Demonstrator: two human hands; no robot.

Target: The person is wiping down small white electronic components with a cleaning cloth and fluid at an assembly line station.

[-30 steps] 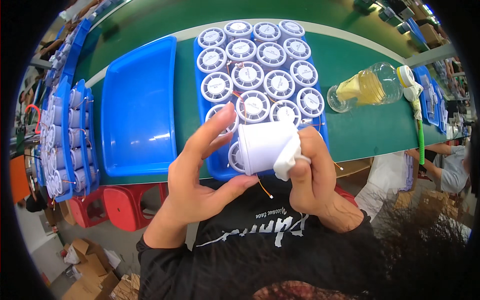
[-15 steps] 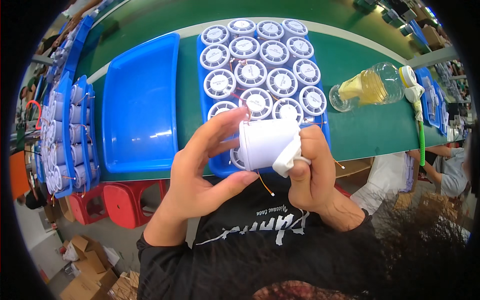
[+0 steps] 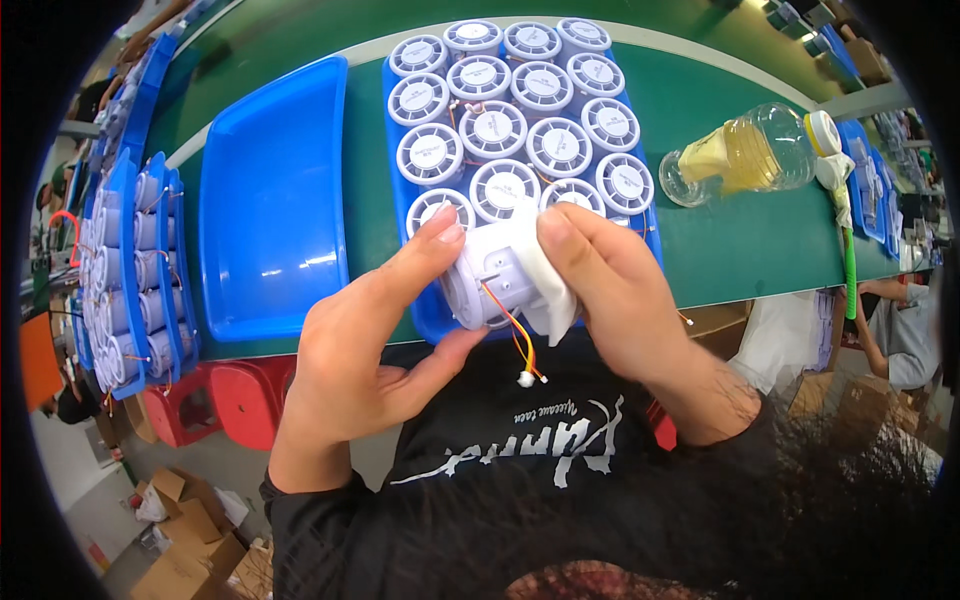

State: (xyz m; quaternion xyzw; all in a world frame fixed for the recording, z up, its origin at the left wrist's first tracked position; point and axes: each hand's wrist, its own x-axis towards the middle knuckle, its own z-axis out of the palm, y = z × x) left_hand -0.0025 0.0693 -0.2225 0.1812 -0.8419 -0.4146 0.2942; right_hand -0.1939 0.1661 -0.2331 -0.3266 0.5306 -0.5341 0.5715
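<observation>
Between the thumb and fingers of my left hand (image 3: 355, 350) is a white cylindrical housing (image 3: 488, 270), lying on its side. Thin red, yellow and dark wires (image 3: 522, 338) with small white plugs hang from a recess in its wall. My right hand (image 3: 630, 300) grips a white cloth (image 3: 548, 290) and presses it against the housing's right end; the fingers behind it are partly hidden. Just beyond my hands, several similar white housings (image 3: 504, 190) stand upright in rows in a blue tray (image 3: 428, 316), their round spoked ends facing up.
An empty blue tray (image 3: 275, 210) lies to the left on the green table (image 3: 720, 255). A clear bottle (image 3: 750, 155) of yellowish liquid lies on the right by a green hose (image 3: 850, 275). Stacked trays (image 3: 125, 270) stand far left, above red stools (image 3: 250, 400).
The housing has turned so its recess and wires face me, and has shifted slightly left. The cloth has moved from its lower right side to its right end.
</observation>
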